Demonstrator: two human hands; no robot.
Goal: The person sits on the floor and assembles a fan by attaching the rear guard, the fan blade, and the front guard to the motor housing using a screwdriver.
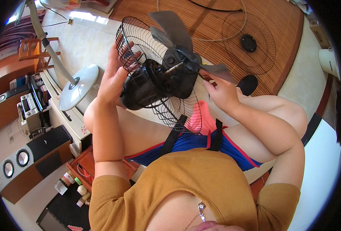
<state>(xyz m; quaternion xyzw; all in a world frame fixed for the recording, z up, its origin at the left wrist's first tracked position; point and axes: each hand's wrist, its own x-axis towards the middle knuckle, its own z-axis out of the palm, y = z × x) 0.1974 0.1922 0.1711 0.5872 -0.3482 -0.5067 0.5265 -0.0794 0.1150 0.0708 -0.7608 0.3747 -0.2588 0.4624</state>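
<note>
The fan motor (137, 90) is up over my lap (234, 150) w/ its wire cage (125, 32) — prob. heavy at the back, wires stiff but springy — & my left hand (115, 79) is wrapped on the cage's side, fingers spread. My right hand (223, 92) looks to pinch the lower grey blade (219, 70); prob. light, slick, a bit bendy, so nearer its root's a safer hold.

A black fan motor (135, 91) and its wire guard (176, 115) are held tilted aloft — silver shaft (174, 69) exposed, dark-grey blades (178, 36) just beside its tip
</note>
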